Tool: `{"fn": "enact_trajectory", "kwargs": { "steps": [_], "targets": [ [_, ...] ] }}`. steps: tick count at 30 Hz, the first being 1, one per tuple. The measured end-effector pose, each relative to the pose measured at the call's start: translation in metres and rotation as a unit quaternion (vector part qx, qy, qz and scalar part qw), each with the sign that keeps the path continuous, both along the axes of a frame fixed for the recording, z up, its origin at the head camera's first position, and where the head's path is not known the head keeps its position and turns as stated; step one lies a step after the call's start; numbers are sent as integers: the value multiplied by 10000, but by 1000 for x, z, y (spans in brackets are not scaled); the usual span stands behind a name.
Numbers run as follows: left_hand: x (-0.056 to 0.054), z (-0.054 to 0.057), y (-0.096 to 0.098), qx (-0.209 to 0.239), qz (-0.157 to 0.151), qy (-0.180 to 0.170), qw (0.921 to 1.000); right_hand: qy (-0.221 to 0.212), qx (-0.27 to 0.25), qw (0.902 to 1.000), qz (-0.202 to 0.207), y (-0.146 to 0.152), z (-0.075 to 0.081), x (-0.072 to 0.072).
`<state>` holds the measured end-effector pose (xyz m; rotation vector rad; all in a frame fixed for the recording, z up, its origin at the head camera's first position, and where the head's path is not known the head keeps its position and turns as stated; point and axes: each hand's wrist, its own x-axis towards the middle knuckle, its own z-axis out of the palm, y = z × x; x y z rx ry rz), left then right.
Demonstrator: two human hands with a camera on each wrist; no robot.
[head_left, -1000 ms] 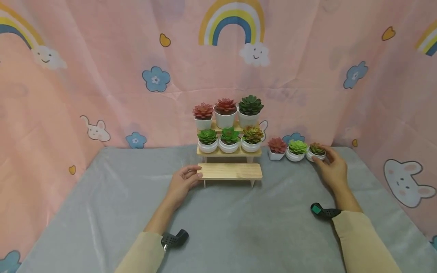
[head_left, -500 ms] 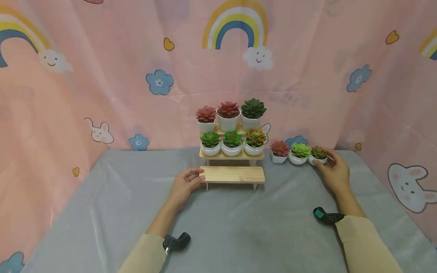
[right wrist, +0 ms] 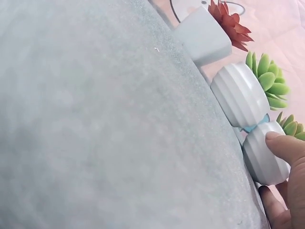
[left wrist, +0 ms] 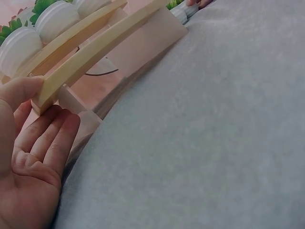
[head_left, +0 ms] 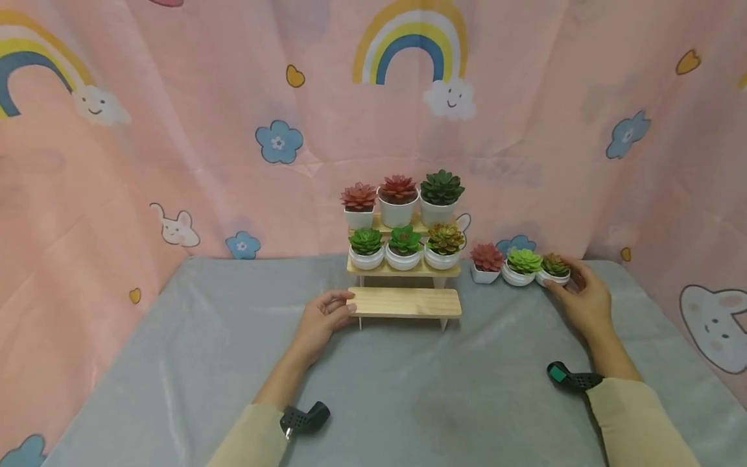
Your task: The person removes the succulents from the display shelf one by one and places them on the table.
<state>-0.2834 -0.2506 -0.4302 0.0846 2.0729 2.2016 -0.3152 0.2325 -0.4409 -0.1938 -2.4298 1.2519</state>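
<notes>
A three-tier wooden plant stand (head_left: 405, 303) stands at the back middle. My left hand (head_left: 323, 324) pinches the left end of its lowest board, thumb on top and fingertips underneath, as the left wrist view shows. At the right, my right hand (head_left: 589, 301) grips a small succulent in a ribbed white pot (right wrist: 267, 157), its thumb on the pot's side and other fingers behind and below. Just left of it are a bright green succulent (head_left: 523, 263) in a round white pot and a red succulent (head_left: 486, 259) in a square one.
Three larger potted succulents, among them a dark green one (head_left: 441, 191), fill the top tier. On the middle tier sit three in round white pots, one yellowish (head_left: 445, 240). A grey cloth (head_left: 443, 402) covers the table; a pink patterned curtain (head_left: 222, 130) hangs close behind.
The head view has shifted a little, so everything appears slightly further right and lower. Both hands keep their places on the stand and the small succulent.
</notes>
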Motion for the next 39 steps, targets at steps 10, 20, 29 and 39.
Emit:
{"fn": "enact_trajectory", "kwargs": {
  "steps": [10,20,29,39],
  "targets": [
    [6,6,4,90,73,16,9999,98,-211,9986,-466,0,17,10],
    [6,6,5,96,9,-138,9999,1361,-380,9899,-66,-35,88,22],
    [6,6,2,12,92,-154,9998,761,-179,9846,1563,-96,143,39],
    [5,6,2,-51,15,-124,9999,1142,-831,9687,2040,-154,153,39]
  ]
}}
